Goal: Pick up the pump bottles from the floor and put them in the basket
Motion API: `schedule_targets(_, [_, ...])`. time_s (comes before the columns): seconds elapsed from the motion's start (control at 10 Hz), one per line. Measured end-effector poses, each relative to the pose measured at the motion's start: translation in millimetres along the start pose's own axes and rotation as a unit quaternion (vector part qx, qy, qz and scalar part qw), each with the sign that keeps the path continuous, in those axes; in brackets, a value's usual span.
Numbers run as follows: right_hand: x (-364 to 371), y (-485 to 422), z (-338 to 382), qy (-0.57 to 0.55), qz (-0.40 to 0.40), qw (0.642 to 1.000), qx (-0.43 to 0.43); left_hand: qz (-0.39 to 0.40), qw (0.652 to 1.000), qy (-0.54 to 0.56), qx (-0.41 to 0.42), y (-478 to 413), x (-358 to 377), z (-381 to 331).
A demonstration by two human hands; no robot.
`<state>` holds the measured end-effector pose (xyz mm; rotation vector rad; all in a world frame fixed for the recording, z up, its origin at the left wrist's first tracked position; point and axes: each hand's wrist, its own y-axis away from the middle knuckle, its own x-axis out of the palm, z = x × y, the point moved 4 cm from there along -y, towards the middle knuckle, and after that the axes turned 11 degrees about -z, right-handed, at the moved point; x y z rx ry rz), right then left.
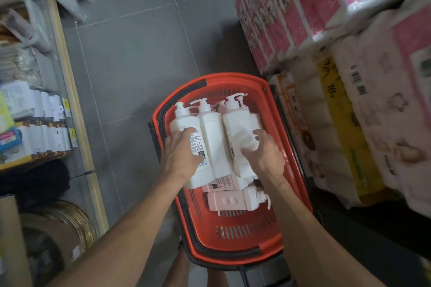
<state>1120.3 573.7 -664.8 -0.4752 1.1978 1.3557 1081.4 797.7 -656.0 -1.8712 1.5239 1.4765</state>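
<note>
Red basket sits on the grey tile floor, mid-scene, handles folded down along the rim. Inside, top layer: 3 white pump bottles lying side by side, pumps pointing far: left bottle, middle bottle, right bottle. Under them at least 2 pink ones: crosswise pink bottle at the near end, pump to the right, and buried pink bottle, mostly covered by the white ones. One more pump head pokes out beyond the right bottle; can't tell which bottle it belongs to. Left hand lies on the near half of the left bottle, fingers curled over it, gripping. Right hand grips the right bottle, thumb on its top face, fingers bent round its right edge. Right of the basket: stacked tissue-roll packs, pink ones far, pale and 1 yellow near. Left: shelf of packaged goods.
</note>
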Motion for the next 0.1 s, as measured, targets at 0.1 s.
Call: schedule_targets(0.1, [-21.7, 8.8, 5.2, 0.042, 0.003, 0.998, -0.037, 0.022, 0.995, -0.066, 0.071, 9.8, -16.1, -20.3])
